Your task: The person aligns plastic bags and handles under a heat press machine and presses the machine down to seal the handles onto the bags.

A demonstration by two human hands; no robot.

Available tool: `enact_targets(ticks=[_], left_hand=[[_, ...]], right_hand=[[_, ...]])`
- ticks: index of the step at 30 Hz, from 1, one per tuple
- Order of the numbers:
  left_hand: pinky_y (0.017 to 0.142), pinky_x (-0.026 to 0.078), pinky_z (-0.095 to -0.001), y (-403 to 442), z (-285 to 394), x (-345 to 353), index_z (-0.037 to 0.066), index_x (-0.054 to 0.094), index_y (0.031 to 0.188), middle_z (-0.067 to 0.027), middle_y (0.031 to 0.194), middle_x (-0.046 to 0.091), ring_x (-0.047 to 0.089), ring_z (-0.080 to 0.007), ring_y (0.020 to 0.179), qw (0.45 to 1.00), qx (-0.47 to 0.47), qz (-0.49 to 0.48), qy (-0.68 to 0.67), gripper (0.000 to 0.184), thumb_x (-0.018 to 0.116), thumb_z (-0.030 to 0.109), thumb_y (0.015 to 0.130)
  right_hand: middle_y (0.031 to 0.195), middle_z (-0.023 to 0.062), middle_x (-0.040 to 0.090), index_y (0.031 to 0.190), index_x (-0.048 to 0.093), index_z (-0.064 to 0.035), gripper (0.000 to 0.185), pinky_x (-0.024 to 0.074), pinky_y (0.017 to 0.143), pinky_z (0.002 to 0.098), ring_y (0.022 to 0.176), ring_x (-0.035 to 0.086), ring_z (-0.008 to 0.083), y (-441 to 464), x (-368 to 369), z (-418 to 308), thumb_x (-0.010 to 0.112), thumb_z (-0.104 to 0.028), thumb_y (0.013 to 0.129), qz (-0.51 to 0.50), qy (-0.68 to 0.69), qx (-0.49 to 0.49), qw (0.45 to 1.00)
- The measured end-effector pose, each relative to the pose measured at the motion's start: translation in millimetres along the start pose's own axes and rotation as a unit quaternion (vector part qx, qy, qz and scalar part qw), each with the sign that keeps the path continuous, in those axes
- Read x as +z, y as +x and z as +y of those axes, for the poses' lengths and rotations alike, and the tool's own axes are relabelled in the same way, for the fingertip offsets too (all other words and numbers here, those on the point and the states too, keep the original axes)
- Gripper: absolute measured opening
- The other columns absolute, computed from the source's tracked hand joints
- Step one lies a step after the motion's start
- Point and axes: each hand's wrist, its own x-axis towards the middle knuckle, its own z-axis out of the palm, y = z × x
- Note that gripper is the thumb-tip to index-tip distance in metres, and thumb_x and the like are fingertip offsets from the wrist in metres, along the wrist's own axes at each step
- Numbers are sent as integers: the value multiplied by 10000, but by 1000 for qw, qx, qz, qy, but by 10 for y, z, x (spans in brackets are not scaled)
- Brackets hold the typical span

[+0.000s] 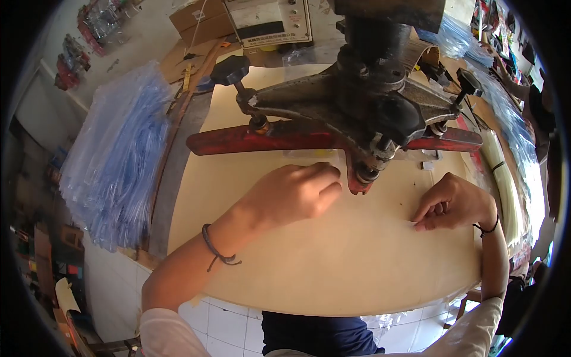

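My left hand (306,190) is closed, with its fingers curled beside the front prong of a red-edged press head (262,138). What those fingers hold, if anything, is hidden. To the right, my right hand (455,205) pinches the pale corner of a thin clear plastic sheet (413,224) between thumb and forefinger. The sheet is hard to trace against the cream board (321,268) under both hands. Above the board, the dark metal press has black knobs (230,70) on its arms.
A tall stack of bluish clear plastic sheets (119,154) stands at the left. More plastic (505,125) lies along the right, near a bundle of pale strips (502,184). Behind the board is a control box (267,24) beside a cardboard box (202,24). A small metal piece (427,166) lies near the press.
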Motion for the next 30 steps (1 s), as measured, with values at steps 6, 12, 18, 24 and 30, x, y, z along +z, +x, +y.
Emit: enact_targets(ticks=[6, 12, 18, 24, 30], left_hand=[[706, 622, -332, -12, 27, -15, 30, 651, 911, -58, 1000, 672, 711, -232, 856, 989, -114, -40, -84, 151, 671, -4, 765], [690, 615, -353, -3, 78, -41, 4, 669, 957, -95, 997, 692, 712, -265, 839, 981, -157, -35, -107, 144, 650, 10, 815], [691, 614, -361, -5, 68, -26, 1, 663, 973, -100, 1020, 697, 713, -278, 837, 978, -169, -35, -121, 137, 644, 18, 838], [695, 610, -358, 3, 61, -26, 14, 646, 995, -93, 1016, 695, 711, -284, 836, 973, -180, -37, -140, 136, 641, 16, 859], [695, 608, -362, -1, 50, -8, 12, 644, 982, -88, 1011, 692, 709, -285, 833, 975, -173, -31, -135, 134, 660, 1, 850]], right_hand=[[779, 33, 758, 958, 779, -73, 144, 536, 570, 236, 605, 685, 102, 2, 7, -28, 789, -164, 847, -4, 22, 21, 1000], [765, 28, 755, 939, 777, -77, 134, 535, 569, 240, 598, 682, 107, 14, 14, -25, 790, -174, 848, 0, 1, 8, 1000], [752, 35, 751, 932, 775, -77, 126, 527, 554, 244, 584, 678, 118, 21, 19, -57, 786, -173, 851, -2, -9, 12, 1000], [742, 38, 748, 932, 766, -64, 114, 518, 545, 244, 573, 670, 114, 21, 16, -60, 771, -144, 851, -3, -9, -1, 1000], [741, 37, 748, 923, 762, -63, 103, 513, 536, 245, 567, 671, 117, 21, 23, -49, 766, -130, 845, 0, 0, -2, 1000]])
